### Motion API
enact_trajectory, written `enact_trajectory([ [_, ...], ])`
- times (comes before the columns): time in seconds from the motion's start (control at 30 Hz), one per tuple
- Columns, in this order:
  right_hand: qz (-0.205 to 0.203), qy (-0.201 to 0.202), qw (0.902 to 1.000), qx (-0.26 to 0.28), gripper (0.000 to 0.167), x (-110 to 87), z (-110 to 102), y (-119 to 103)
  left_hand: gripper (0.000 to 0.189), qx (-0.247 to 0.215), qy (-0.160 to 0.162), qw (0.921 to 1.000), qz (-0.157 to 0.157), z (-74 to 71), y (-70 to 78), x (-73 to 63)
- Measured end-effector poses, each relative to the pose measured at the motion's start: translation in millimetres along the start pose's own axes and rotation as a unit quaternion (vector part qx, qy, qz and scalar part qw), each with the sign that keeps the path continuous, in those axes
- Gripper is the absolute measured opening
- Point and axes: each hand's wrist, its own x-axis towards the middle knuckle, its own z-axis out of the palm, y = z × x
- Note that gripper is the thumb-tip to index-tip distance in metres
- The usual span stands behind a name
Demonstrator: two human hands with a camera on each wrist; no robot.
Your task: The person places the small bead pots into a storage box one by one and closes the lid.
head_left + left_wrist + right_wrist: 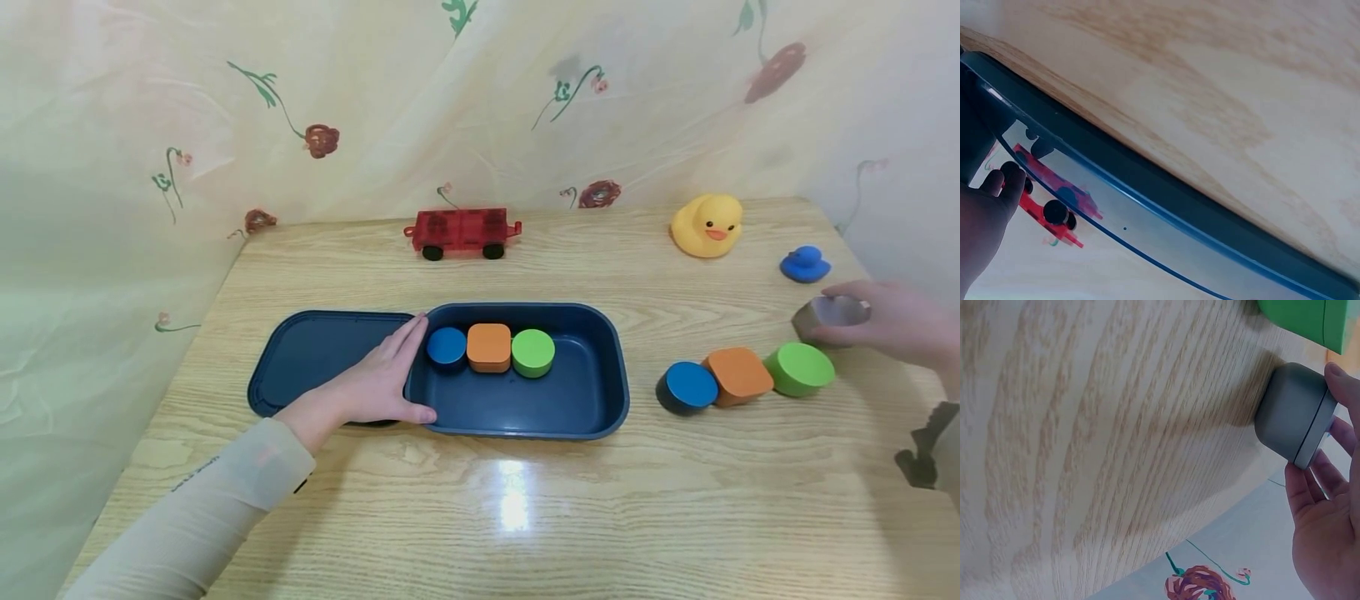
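Note:
My left hand (378, 383) rests against the left end of a dark blue rectangular box (517, 435). Its fingers lie straight along the rim and its thumb reaches the front corner. Inside stand a blue round container (447, 347), an orange square one (489, 343) and a green round one (533, 350), in a row. At the far right my right hand (907, 329) grips a small grey lidded container (1294, 412) between thumb and fingers, close to the tabletop. Beside it sits a green container (800, 368), followed leftward by an orange one (737, 375) and a blue one (687, 387).
A dark lid (322, 358) lies left of the box, partly behind my left hand. Towards the back are a red toy wagon (462, 231), a yellow rubber duck (707, 227) and a small blue duck (806, 263). Flowered cloth (375, 108) hangs behind the table.

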Motion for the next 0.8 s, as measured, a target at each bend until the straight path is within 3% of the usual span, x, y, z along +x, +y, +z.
enact_trajectory([
  [0.37, -0.021, 0.029, 0.9987, 0.036, 0.065, 2.7, -13.0, -6.5, 0.119, -0.006, -0.001, 1.0, -0.002, -0.8, 0.0, -1.0],
  [0.5, -0.033, 0.04, 0.9984, 0.021, 0.063, 4.7, -18.9, -11.5, 0.119, -0.007, -0.001, 1.0, -0.001, -0.5, 0.3, -1.1],
  [0.8, -0.065, 0.061, 0.996, -0.002, 0.061, 7.0, -42.2, -43.7, 0.118, -0.009, -0.002, 1.0, -0.001, -1.4, 2.3, -1.7],
])
